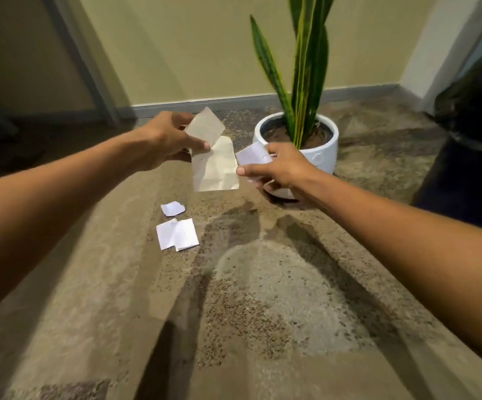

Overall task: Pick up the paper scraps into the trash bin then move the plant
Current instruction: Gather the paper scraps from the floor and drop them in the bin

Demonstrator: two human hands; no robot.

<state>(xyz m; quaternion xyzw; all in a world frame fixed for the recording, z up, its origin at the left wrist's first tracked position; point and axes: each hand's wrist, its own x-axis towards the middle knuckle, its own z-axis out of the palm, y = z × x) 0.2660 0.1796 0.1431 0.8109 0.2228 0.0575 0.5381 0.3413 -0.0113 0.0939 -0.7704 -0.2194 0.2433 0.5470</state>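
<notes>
My left hand (167, 142) is held out over the carpet, shut on two paper scraps (213, 157): a greyish one above and a larger creased one hanging below. My right hand (277, 166) is close beside it, shut on a small white scrap (251, 155). On the floor below lie a small torn scrap (172, 208) and a larger folded white scrap (177, 234). A snake plant (306, 73) stands in a white round pot (320, 157) just behind my right hand. The dark trash bin (470, 157) is at the right edge, partly cut off.
Mottled brown carpet (262, 298) covers the floor, with shadows of my arms on it. A beige wall with a grey baseboard (205, 103) runs behind the plant. A dark doorway frame (83, 59) stands at the left.
</notes>
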